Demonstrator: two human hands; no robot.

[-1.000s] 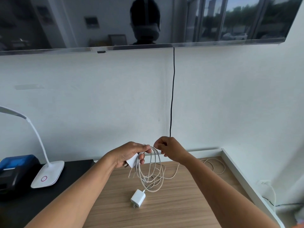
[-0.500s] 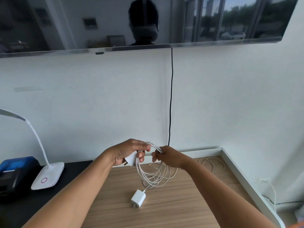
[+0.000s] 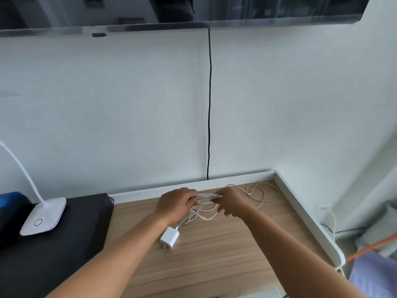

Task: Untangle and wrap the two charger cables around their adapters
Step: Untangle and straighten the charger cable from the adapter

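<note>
Two hands hold a bundle of white cable strands point(image 3: 207, 197) stretched taut between them, its long axis running left to right just above the wooden desk point(image 3: 214, 254). Left hand point(image 3: 177, 203) is clenched on one end, possibly over an adapter, though that is hidden. Right hand point(image 3: 231, 202) pinches the other end. Slack loops point(image 3: 261, 193) trail beyond the right hand; the second adapter point(image 3: 169, 237) lies nearer the left forearm.

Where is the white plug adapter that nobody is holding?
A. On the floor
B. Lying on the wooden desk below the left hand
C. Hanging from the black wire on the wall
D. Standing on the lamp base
B: the white adapter lies on the wooden desk, just below the left hand, its cable running up into the bundle.
</note>
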